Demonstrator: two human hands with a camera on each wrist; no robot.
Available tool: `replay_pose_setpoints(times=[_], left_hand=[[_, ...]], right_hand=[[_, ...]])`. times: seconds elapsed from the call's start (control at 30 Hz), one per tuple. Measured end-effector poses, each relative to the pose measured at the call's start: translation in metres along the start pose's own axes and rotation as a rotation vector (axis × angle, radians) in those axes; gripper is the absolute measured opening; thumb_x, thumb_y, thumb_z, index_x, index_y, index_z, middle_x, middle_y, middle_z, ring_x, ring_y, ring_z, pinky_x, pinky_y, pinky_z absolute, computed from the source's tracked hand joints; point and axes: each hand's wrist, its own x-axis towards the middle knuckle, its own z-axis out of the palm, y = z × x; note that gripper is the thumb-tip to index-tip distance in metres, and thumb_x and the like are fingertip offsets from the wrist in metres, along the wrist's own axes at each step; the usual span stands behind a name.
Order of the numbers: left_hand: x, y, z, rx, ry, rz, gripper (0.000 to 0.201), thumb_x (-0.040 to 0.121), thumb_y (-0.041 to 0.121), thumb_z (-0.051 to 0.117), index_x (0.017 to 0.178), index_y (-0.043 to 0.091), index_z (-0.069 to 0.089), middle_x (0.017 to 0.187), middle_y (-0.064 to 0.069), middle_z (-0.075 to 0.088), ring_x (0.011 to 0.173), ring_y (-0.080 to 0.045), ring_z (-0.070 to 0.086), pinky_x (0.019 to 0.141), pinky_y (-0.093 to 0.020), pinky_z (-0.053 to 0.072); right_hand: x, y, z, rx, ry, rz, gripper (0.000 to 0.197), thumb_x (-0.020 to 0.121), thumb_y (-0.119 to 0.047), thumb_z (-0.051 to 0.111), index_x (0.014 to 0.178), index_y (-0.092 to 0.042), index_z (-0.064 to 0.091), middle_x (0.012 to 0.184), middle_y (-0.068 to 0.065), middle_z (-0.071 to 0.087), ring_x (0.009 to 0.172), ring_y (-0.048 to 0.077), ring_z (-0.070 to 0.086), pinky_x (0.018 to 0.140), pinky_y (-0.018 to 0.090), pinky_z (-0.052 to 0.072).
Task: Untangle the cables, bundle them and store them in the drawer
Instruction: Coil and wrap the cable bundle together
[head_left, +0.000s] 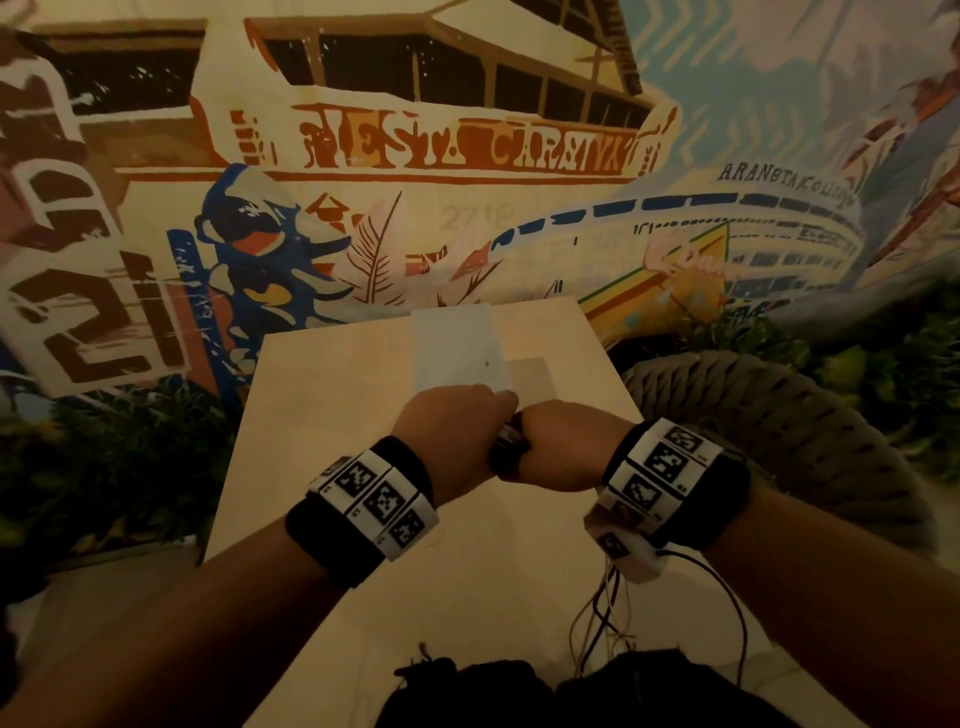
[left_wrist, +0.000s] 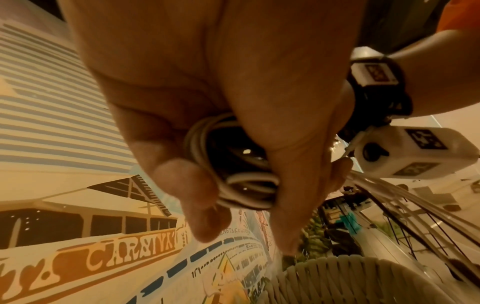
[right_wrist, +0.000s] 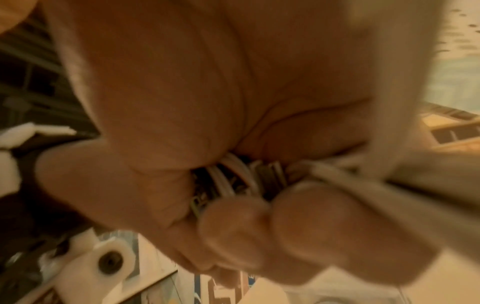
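Observation:
A small coil of white and black cables (head_left: 510, 446) sits between my two hands, held above a pale wooden tabletop (head_left: 332, 415). My left hand (head_left: 462, 421) curls its fingers and thumb round the coil (left_wrist: 241, 164), whose loops show clearly in the left wrist view. From the right, my right hand (head_left: 553, 447) also grips the bundle, its fingers wrapped over the cable strands (right_wrist: 233, 179). That view is blurred. Both fists touch each other, and most of the coil is hidden inside them in the head view.
A white sheet (head_left: 457, 348) lies on the tabletop just beyond my hands. A woven rope chair (head_left: 779, 415) stands close on the right. Thin wires (head_left: 608, 613) hang below my right wrist. A painted mural wall (head_left: 415, 156) and plants (head_left: 104, 467) lie beyond.

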Motion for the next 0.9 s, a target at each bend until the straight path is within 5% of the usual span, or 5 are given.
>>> replay_pose_setpoints(times=[0.17,0.27,0.57,0.67,0.9], left_hand=[[-0.009,-0.024,0.003,-0.321,0.126,0.106,0.096,0.078,0.049,0.078,0.153,0.041,0.019,0.141,0.012,0.055,0.117,-0.014,0.061,0.094,-0.032,0.051],[-0.013,-0.040,0.010,-0.750,0.093,0.092,0.118,0.063,0.056,0.087,0.155,0.044,0.014,0.139,0.011,0.058,0.115,-0.004,0.061,0.101,-0.034,0.052],[-0.018,-0.005,-0.006,-1.559,-0.017,0.456,0.062,0.083,0.040,0.073,0.139,0.022,0.052,0.137,0.004,0.061,0.127,-0.021,0.059,0.094,-0.040,0.056],[-0.018,-0.004,-0.009,-1.576,0.125,0.474,0.024,0.093,0.016,0.065,0.117,0.010,0.067,0.132,-0.013,0.063,0.118,-0.027,0.064,0.088,-0.043,0.058],[-0.019,-0.009,-0.018,-1.596,0.370,0.323,0.017,0.100,0.022,0.057,0.095,0.008,0.066,0.096,-0.011,0.075,0.101,-0.030,0.071,0.087,-0.046,0.058]], right_hand=[[-0.014,0.011,-0.012,0.289,-0.003,-0.061,0.025,0.096,-0.029,0.061,0.072,-0.021,0.057,0.067,-0.003,0.055,0.050,0.004,0.047,0.055,0.016,0.039],[-0.024,0.028,-0.019,0.476,0.045,-0.084,0.030,0.093,-0.031,0.065,0.068,-0.017,0.056,0.057,-0.002,0.054,0.047,0.016,0.047,0.053,0.031,0.044],[-0.041,-0.001,-0.018,0.650,0.030,-0.349,0.014,0.095,-0.032,0.061,0.082,-0.029,0.064,0.079,0.007,0.068,0.073,0.025,0.063,0.066,0.023,0.054],[-0.047,-0.008,-0.021,0.733,0.059,-0.432,0.017,0.094,-0.018,0.066,0.089,-0.033,0.062,0.083,0.000,0.068,0.083,0.031,0.065,0.079,0.046,0.057],[-0.042,0.009,0.004,0.684,0.049,-0.353,0.015,0.097,-0.036,0.061,0.092,-0.023,0.063,0.060,-0.009,0.057,0.055,0.014,0.053,0.058,0.032,0.050]])
